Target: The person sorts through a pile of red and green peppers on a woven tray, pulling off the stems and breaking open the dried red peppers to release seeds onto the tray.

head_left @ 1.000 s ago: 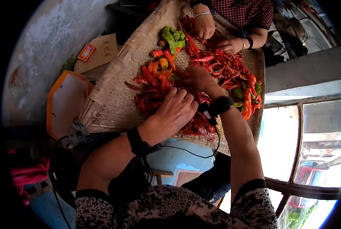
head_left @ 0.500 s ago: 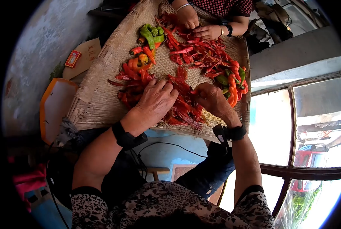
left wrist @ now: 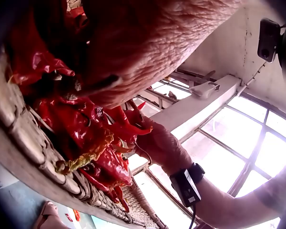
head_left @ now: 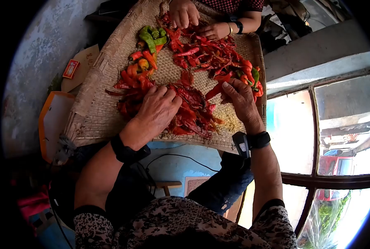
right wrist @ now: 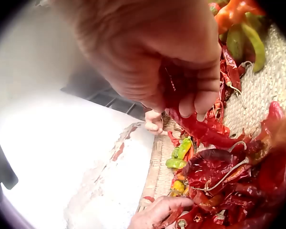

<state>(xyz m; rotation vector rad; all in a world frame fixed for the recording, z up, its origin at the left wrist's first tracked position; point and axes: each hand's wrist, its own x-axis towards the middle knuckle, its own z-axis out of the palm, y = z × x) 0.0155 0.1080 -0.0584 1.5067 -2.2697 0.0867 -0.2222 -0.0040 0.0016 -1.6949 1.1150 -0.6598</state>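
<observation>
My right hand [head_left: 242,97] pinches a red chili pepper [right wrist: 205,131] between thumb and fingers, raised over the right side of a woven basket tray [head_left: 83,101]. The left hand [head_left: 158,108] rests on the near heap of dried red chili peppers [head_left: 189,114], fingers bent down at the heap's left part. Its fingertips are hidden among the peppers, so I cannot tell whether they grip one. In the left wrist view wrinkled, glossy red peppers [left wrist: 81,126] with thin stems lie right under that hand. Pale seeds [head_left: 228,116] are scattered below my right hand.
Across the tray, another person's hands [head_left: 185,14] work at a second heap of red chilies [head_left: 209,54]. Green peppers [head_left: 149,37] and orange ones lie on the tray's left. A matchbox [head_left: 71,68] and an orange-rimmed box [head_left: 54,120] stand beyond the left edge; a window [head_left: 290,133] is at right.
My right hand has moved right, out of the near heap, and now lifts a red pepper. The left hand stays at the heap. The other person's hand has lifted slightly. The head view has shifted.
</observation>
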